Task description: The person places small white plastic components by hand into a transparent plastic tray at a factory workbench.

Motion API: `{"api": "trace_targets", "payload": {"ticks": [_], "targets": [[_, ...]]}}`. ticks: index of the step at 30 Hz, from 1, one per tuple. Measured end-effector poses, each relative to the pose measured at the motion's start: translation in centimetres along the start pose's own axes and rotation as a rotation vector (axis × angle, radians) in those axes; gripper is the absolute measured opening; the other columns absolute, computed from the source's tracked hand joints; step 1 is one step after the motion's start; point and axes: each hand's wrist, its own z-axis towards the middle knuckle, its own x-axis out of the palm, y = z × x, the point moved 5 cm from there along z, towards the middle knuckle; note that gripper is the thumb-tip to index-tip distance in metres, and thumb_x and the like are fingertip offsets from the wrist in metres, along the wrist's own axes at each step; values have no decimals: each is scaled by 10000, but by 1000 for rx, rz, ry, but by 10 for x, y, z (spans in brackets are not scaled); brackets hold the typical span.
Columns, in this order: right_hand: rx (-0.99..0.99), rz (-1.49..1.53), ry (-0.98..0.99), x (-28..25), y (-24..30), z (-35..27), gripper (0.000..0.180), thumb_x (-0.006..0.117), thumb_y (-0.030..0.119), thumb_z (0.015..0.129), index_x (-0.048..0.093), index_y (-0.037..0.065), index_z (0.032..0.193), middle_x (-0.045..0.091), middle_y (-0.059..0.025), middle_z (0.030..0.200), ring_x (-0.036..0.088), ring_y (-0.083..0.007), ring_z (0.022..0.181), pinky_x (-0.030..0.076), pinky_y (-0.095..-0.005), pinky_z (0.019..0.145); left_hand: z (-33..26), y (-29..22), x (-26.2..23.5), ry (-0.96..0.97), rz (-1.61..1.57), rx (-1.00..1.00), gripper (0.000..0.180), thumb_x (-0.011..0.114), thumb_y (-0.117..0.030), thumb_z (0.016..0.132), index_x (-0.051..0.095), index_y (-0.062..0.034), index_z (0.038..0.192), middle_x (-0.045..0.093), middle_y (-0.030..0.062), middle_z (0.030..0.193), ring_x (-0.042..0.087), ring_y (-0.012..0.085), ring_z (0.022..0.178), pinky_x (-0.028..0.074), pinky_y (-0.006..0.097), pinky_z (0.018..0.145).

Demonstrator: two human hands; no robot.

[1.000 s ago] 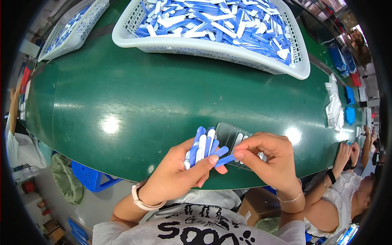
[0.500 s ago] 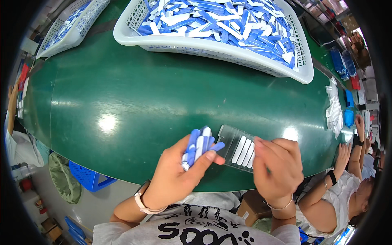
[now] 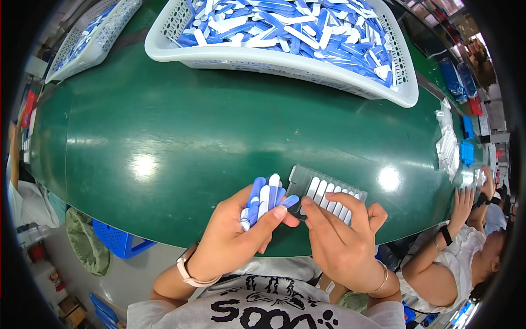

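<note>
My left hand [image 3: 235, 227] is closed around a bundle of flat blue and white strips [image 3: 264, 198] with rounded ends. One blue strip sticks out sideways past its thumb. To the right, on the table, lies a clear plastic tray [image 3: 297, 176] with a row of several white strips [image 3: 322, 191] side by side in it. Over the tray's near side is my right hand [image 3: 345, 233], palm down with its fingers apart. One fingertip reaches the left end of the row; the thumb is mostly hidden beneath the hand.
A large white perforated basket [image 3: 285, 61] heaped with blue and white strips stands at the far side of the green table [image 3: 181, 126]. Another basket [image 3: 101, 46] is at far left. Clear plastic packaging [image 3: 447, 142] lies at right, near a co-worker's hand [image 3: 462, 205].
My right hand has shifted left across the tray, and its fingers have spread. More white strips now show in the tray. My left hand keeps its bundle.
</note>
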Motion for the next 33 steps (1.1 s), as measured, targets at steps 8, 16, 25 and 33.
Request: {"api": "trace_targets", "payload": {"ticks": [8, 16, 25, 33], "targets": [[296, 869, 8, -6, -18, 6, 322, 767, 56, 684, 670, 24, 989, 676, -50, 887, 575, -196, 766, 441, -281, 669, -7, 5, 3, 136, 111, -18, 197, 567, -170, 917, 576, -4, 1024, 686, 34, 822, 478, 22, 487, 390, 189, 448], [300, 323, -431, -16, -23, 9, 211, 678, -37, 656, 626, 30, 850, 660, -100, 974, 557, -220, 818, 427, -294, 647, -4, -3, -17, -71, -30, 97, 189, 564, -120, 913, 582, 27, 1031, 683, 138, 889, 474, 56, 458, 381, 194, 422], [37, -148, -16, -2, 28, 9, 328, 592, 195, 713, 659, 29, 988, 616, -56, 1047, 502, -178, 911, 312, -351, 710, -9, -6, -31, -234, 84, 208, 173, 535, -113, 906, 567, 38, 984, 650, 181, 763, 377, 59, 372, 288, 204, 347], [49, 52, 77, 4, 9, 4, 356, 608, 252, 766, 648, 2, 1015, 529, -134, 1235, 451, -251, 1079, 318, -427, 795, -6, -4, -33, -222, 38, 186, 183, 542, -125, 902, 568, 40, 977, 647, 187, 761, 380, 61, 374, 298, 202, 356]]}}
